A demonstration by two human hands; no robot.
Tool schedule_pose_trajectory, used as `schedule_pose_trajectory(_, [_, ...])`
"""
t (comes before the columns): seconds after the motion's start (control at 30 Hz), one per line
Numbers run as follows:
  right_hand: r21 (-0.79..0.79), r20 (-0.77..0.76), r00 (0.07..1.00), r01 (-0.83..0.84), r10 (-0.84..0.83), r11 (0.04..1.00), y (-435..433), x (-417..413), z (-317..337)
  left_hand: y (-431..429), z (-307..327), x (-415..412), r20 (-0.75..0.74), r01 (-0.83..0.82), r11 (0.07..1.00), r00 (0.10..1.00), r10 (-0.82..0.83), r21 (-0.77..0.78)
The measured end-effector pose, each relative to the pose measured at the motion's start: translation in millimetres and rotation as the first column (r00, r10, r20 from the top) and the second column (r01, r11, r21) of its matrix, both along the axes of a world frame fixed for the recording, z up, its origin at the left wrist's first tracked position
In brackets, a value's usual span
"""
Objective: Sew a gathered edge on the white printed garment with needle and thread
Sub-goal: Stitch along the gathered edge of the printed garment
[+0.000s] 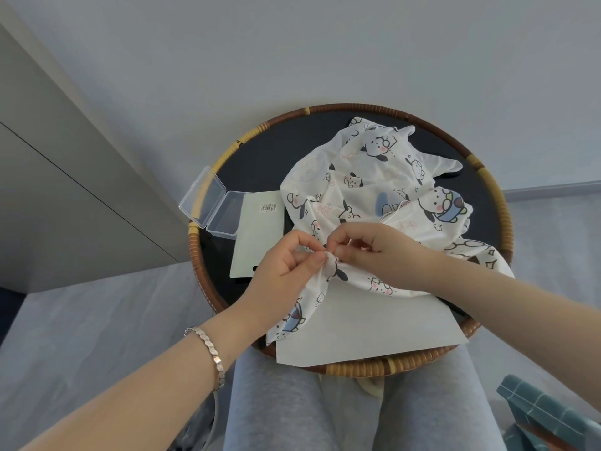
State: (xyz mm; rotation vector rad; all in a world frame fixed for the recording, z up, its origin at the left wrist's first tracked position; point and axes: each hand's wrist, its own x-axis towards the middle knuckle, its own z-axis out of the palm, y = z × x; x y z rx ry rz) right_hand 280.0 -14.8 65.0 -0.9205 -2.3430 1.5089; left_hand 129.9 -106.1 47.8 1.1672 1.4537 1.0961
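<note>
The thumb and curled fingers of the left hand [286,265] pinch a bunched edge of the white printed garment [367,180]. The right hand [374,249] meets it, fingertips closed on the same fold — a needle I cannot make out. The cloth spreads over a round tray [192,255] on the person's lap, beside an open clear box [211,206].

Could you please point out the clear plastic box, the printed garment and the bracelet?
Box [203,198], head view, on its open lid.
Garment [367,180], head view, on the spread cloth's middle.
Bracelet [213,353], head view, on links over the left wrist.
</note>
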Motion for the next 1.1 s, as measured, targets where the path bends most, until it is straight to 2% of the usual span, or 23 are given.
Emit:
schedule_pose_trajectory(0.17, [-0.002,-0.082,0.989,0.127,-0.127,0.992,-0.4,-0.1,-4.6,0.7,-1.0,4.0,-0.018,-0.025,0.999,1.000,0.026,0.041])
schedule_pose_trajectory(0.4, [0.050,-0.115,0.951,0.293,-0.286,0.955,-13.7,1.9,0.5,14.0,5.3,20.8,0.029,-0.203,0.978,0.979,0.201,0.051])
schedule_pose_trajectory(0.5, [-0.095,-0.190,0.897,0.388,-0.399,0.917,-17.4,2.8,0.3,20.8,5.2,26.0,-0.012,-0.214,0.976,0.977,0.215,0.025])
schedule_pose_trajectory(0.63, [-0.352,-0.259,0.705,0.568,-0.660,0.744,-16.6,-3.0,0.6,24.5,5.7,30.8,-0.079,-0.211,0.978,0.975,0.209,-0.009])
schedule_pose_trajectory(0.73, [-0.563,-0.351,0.578,0.499,-0.737,0.659,-9.5,-8.9,8.4,25.8,5.0,28.1,-0.125,-0.234,0.971,0.966,0.227,-0.042])
schedule_pose_trajectory(0.77, [-0.615,-0.379,0.572,0.431,-0.727,0.660,-5.0,-8.6,12.6,25.4,4.7,25.9,-0.140,-0.244,0.969,0.962,0.235,-0.046])
schedule_pose_trajectory(0.8, [-0.608,-0.392,0.613,0.387,-0.686,0.693,0.0,-7.1,15.9,24.9,4.4,23.4,-0.155,-0.252,0.967,0.958,0.243,-0.044])
schedule_pose_trajectory(0.83, [-0.514,-0.362,0.708,0.391,-0.606,0.764,6.3,-3.9,17.1,24.2,4.3,20.8,-0.172,-0.258,0.966,0.953,0.248,-0.035])
schedule_pose_trajectory(0.87, [-0.317,-0.264,0.827,0.412,-0.497,0.854,13.4,0.0,16.7,23.7,4.6,18.6,-0.191,-0.260,0.965,0.949,0.251,-0.025])
schedule_pose_trajectory(0.9, [-0.037,-0.087,0.913,0.397,-0.399,0.917,21.5,5.7,14.0,23.1,4.5,16.4,-0.212,-0.263,0.965,0.944,0.254,-0.015])
schedule_pose_trajectory(0.93, [0.248,0.126,0.927,0.315,-0.352,0.916,30.5,12.6,10.1,23.1,4.7,14.3,-0.233,-0.264,0.964,0.938,0.257,-0.002])
schedule_pose_trajectory(0.97, [0.467,0.329,0.872,0.184,-0.363,0.865,41.1,20.8,5.6,22.9,5.0,12.7,-0.250,-0.265,0.964,0.933,0.258,0.009])
schedule_pose_trajectory(1.0, [0.606,0.482,0.768,0.056,-0.422,0.794,51.3,29.2,2.3,22.9,5.1,11.7,-0.263,-0.266,0.964,0.929,0.261,0.016])
schedule_pose_trajectory(1.07, [0.698,0.624,0.562,-0.088,-0.543,0.710,67.5,45.0,0.7,22.8,4.7,11.6,-0.272,-0.272,0.962,0.924,0.269,0.026])
schedule_pose_trajectory(1.1, [0.709,0.633,0.509,-0.080,-0.583,0.700,74.4,50.8,-0.5,22.9,4.3,12.1,-0.273,-0.277,0.961,0.922,0.274,0.028])
